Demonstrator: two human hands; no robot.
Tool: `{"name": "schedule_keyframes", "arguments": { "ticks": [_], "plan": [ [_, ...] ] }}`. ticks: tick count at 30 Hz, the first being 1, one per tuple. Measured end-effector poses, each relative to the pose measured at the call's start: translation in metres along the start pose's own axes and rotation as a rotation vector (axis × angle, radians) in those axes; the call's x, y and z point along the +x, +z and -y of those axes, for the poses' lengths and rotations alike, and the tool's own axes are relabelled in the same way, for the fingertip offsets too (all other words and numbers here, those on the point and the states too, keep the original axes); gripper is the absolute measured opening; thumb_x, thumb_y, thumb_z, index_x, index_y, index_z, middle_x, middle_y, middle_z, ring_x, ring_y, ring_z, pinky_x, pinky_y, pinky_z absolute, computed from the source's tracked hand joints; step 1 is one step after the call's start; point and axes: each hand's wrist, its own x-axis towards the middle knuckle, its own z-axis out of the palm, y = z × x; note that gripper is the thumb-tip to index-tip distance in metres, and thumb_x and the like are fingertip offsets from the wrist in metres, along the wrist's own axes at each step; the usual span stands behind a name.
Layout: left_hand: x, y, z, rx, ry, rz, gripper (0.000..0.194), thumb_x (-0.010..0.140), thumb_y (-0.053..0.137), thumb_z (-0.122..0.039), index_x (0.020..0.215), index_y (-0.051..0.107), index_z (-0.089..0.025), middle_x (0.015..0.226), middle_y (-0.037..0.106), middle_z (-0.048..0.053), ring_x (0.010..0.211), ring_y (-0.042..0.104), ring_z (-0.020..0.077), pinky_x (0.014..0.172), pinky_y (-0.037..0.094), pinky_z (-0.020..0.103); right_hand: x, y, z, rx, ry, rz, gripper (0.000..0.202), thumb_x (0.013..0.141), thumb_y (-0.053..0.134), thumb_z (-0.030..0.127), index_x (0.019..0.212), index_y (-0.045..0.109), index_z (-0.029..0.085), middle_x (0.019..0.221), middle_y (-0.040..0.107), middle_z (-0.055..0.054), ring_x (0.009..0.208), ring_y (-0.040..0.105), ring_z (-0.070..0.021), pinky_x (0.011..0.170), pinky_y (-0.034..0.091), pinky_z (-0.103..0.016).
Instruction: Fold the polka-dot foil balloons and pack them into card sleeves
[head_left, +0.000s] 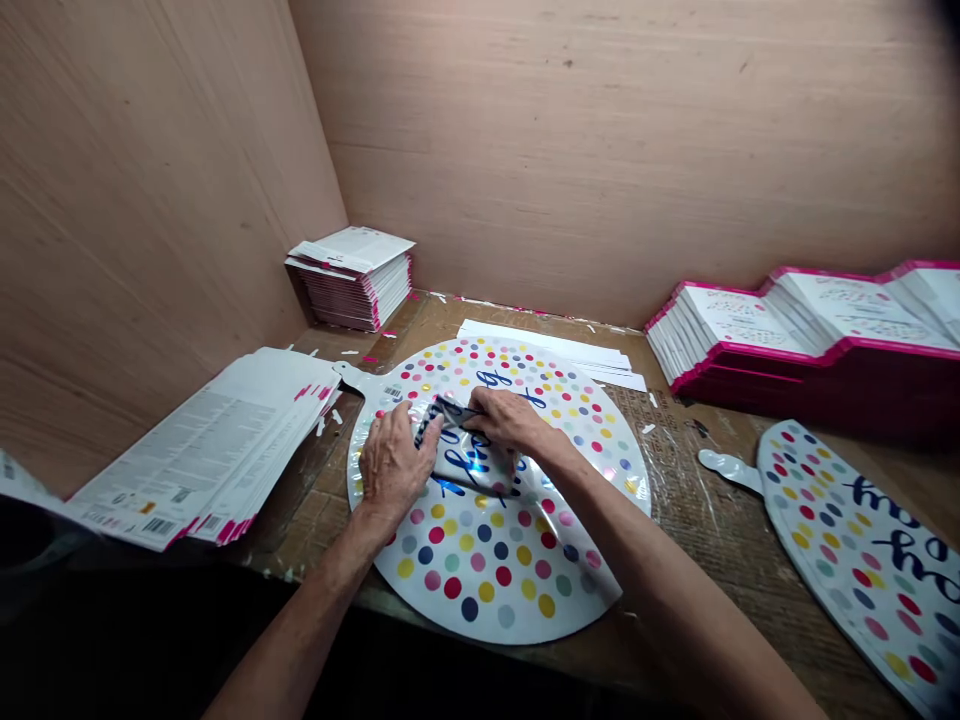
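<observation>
A flat round foil balloon (495, 570) with coloured dots and blue lettering lies on the bench in front of me, its pale neck (358, 378) pointing left. Whether more lie beneath it, I cannot tell. On its middle is a small folded packet of shiny foil (474, 468), silvery with dark blue lettering. My left hand (397, 455) grips the packet's left edge, with the thumb against it and fingers bent. From the right, my right hand (506, 415) pinches the packet's upper fold between thumb and fingers. The fingertips are partly hidden.
A fanned stack of printed white cards (202, 440) lies left. Behind it stands another stack (352, 275) in the corner. Pink-edged folded card sleeves (795, 330) line the back right. More dotted balloons (847, 540) lie right. White paper strips (555, 350) rest near the wooden wall (600, 150).
</observation>
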Motion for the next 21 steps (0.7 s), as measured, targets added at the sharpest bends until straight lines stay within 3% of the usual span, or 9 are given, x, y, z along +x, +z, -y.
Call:
{"name": "schedule_keyframes", "arguments": {
  "ticks": [3,6,9,12,13,16,18,21],
  "plan": [
    [-0.007,0.002,-0.004,-0.203,-0.041,0.097,0.029,0.092,0.05,-0.037,0.112,0.061,-0.018,0.1,0.073,0.009,0.098,0.066,0.0252,0.089,0.05,0.037,-0.024,0.012,0.003,0.184,-0.04,-0.006,0.027,0.09,0.062,0.031,0.115,0.059,0.022,0.101,0.069,-0.003,0.091,0.061,-0.0177,0.07,0.039,-0.024],
    [-0.008,0.0,-0.003,-0.38,-0.081,0.158,0.023,0.089,0.055,-0.031,0.108,0.061,-0.019,0.088,0.073,0.004,0.084,0.069,0.0193,0.08,0.052,0.03,-0.039,0.025,0.011,0.285,0.019,-0.049,0.021,0.092,0.057,0.038,0.103,0.063,0.02,0.094,0.069,-0.005,0.087,0.06,-0.019,0.067,0.036,-0.025],
    [0.0,-0.018,0.024,-0.138,-0.05,-0.037,0.031,0.091,0.052,-0.04,0.107,0.062,-0.016,0.101,0.071,0.012,0.093,0.066,0.0249,0.084,0.051,0.036,-0.049,0.033,0.01,0.283,0.047,-0.067,0.025,0.095,0.052,0.039,0.082,0.062,0.02,0.083,0.066,-0.004,0.078,0.058,-0.0178,0.063,0.032,-0.026],
    [0.012,-0.047,0.072,0.299,-0.098,-0.242,0.038,0.093,0.044,-0.038,0.11,0.06,-0.008,0.114,0.063,0.026,0.11,0.057,0.0384,0.088,0.047,0.051,-0.061,0.037,-0.002,0.337,0.034,-0.068,0.025,0.094,0.052,0.039,0.078,0.059,0.02,0.078,0.063,-0.002,0.072,0.055,-0.0158,0.061,0.031,-0.025],
    [0.015,-0.055,0.087,0.389,-0.136,-0.228,0.037,0.093,0.042,-0.035,0.106,0.06,-0.006,0.112,0.062,0.029,0.11,0.056,0.0416,0.086,0.047,0.054,-0.065,0.038,-0.006,0.353,0.028,-0.069,0.026,0.094,0.051,0.039,0.078,0.058,0.02,0.077,0.063,-0.001,0.071,0.055,-0.0154,0.061,0.031,-0.025],
    [0.024,-0.072,0.121,0.471,-0.146,-0.007,0.037,0.094,0.032,-0.026,0.088,0.063,-0.006,0.1,0.064,0.029,0.104,0.058,0.0436,0.081,0.047,0.055,-0.075,0.041,-0.012,0.361,0.014,-0.105,0.028,0.096,0.05,0.041,0.079,0.058,0.02,0.078,0.063,-0.001,0.072,0.055,-0.0152,0.061,0.032,-0.025],
    [0.029,-0.078,0.13,0.44,-0.103,0.09,0.037,0.093,0.03,-0.022,0.079,0.062,-0.009,0.09,0.064,0.025,0.096,0.061,0.0414,0.08,0.047,0.055,-0.078,0.044,-0.012,0.356,0.013,-0.141,0.029,0.097,0.049,0.043,0.081,0.059,0.02,0.081,0.064,-0.002,0.074,0.057,-0.0155,0.063,0.033,-0.025],
    [0.036,-0.092,0.132,0.363,-0.034,0.118,0.029,0.09,0.039,-0.023,0.07,0.057,-0.013,0.072,0.061,0.015,0.087,0.063,0.0364,0.08,0.048,0.053,-0.08,0.047,-0.008,0.362,0.038,-0.171,0.026,0.098,0.048,0.042,0.09,0.062,0.021,0.089,0.068,-0.003,0.081,0.06,-0.017,0.067,0.035,-0.025]
  ]
}}
